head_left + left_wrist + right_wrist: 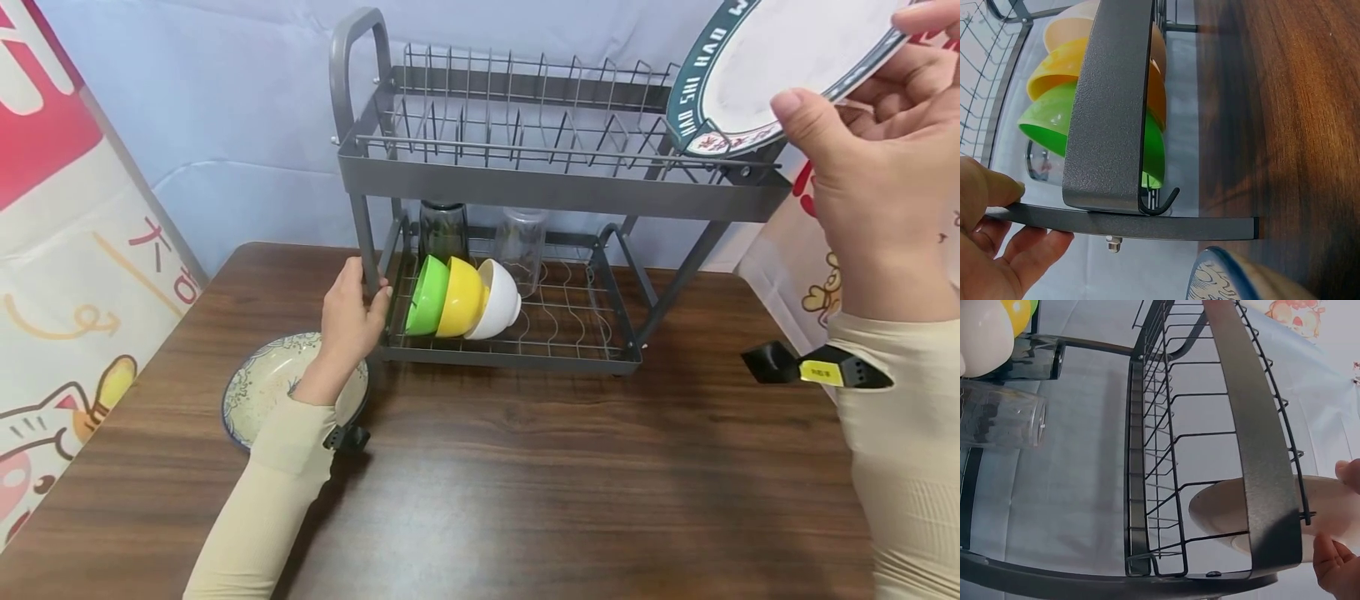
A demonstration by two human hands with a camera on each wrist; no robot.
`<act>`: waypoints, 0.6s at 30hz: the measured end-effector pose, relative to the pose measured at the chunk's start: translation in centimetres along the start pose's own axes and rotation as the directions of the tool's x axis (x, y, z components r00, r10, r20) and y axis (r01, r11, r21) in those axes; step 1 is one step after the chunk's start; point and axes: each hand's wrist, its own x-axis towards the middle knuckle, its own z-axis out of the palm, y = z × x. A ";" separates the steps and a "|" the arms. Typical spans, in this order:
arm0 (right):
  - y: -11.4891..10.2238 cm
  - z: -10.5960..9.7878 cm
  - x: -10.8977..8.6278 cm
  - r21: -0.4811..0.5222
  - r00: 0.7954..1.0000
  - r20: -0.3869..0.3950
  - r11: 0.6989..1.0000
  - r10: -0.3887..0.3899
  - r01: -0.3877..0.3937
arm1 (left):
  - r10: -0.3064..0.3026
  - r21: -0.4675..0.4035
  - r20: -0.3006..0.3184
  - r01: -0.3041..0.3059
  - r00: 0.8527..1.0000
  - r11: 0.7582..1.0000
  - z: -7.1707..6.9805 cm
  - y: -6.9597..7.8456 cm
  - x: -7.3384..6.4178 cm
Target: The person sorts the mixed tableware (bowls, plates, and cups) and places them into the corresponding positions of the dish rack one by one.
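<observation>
My right hand (pixel 892 167) pinches a white oval plate (pixel 802 58) with a lettered dark-green rim, thumb on its face and fingers behind. The plate is tilted, and its lower edge sits among the wires at the right end of the upper tier of a grey dish rack (pixel 555 187). In the right wrist view the plate (pixel 1216 512) shows through the wires. My left hand (pixel 351 321) grips the rack's left upright, with the thumb on one side and fingers round the other in the left wrist view.
Green (pixel 429 296), yellow (pixel 461 298) and white (pixel 497 302) bowls lean together on the lower tier. Behind them stand a dark glass (pixel 442 232) and a clear glass (pixel 521 250). A patterned plate (pixel 258 383) lies on the wooden table (pixel 525 483), partly under my left wrist.
</observation>
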 end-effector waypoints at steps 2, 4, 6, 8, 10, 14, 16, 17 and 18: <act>0.2 0.1 0.2 -0.037 0.998 0.020 0.997 -0.066 0.067 | 0.000 -0.001 0.001 0.000 1.000 1.000 0.0 0.0 0.0; 0.4 0.1 0.5 -0.017 0.995 0.036 0.996 -0.090 0.091 | -0.003 -0.002 0.000 0.003 1.000 1.000 -0.1 0.1 0.0; 0.6 0.2 0.7 -0.039 0.988 0.054 0.989 -0.141 0.144 | -0.003 0.001 -0.001 0.003 1.000 1.000 -0.1 0.1 -0.1; 0.8 0.2 0.8 -0.060 0.982 0.065 0.981 -0.178 0.182 | -0.004 0.002 -0.001 0.004 1.000 1.000 -0.1 0.2 -0.1; 0.9 0.3 0.7 -0.071 0.976 0.074 0.975 -0.204 0.209 | -0.005 0.005 0.000 0.005 1.000 1.000 -0.1 0.2 -0.1; 1.1 0.3 0.7 -0.130 0.967 0.106 0.960 -0.234 0.246 | -0.002 0.003 0.003 0.002 1.000 1.000 -0.1 0.2 -0.1; 1.3 0.3 0.9 -0.141 0.965 0.117 0.958 -0.235 0.250 | 0.004 0.001 0.000 -0.004 1.000 1.000 -0.1 0.2 -0.1; 1.4 0.2 1.0 -0.154 0.963 0.126 0.954 -0.238 0.256 | 0.007 0.001 -0.001 -0.007 1.000 1.000 -0.1 0.2 -0.1; 1.5 0.2 1.1 -0.164 0.961 0.134 0.951 -0.241 0.262 | 0.010 0.001 -0.003 -0.010 1.000 1.000 -0.1 0.2 -0.1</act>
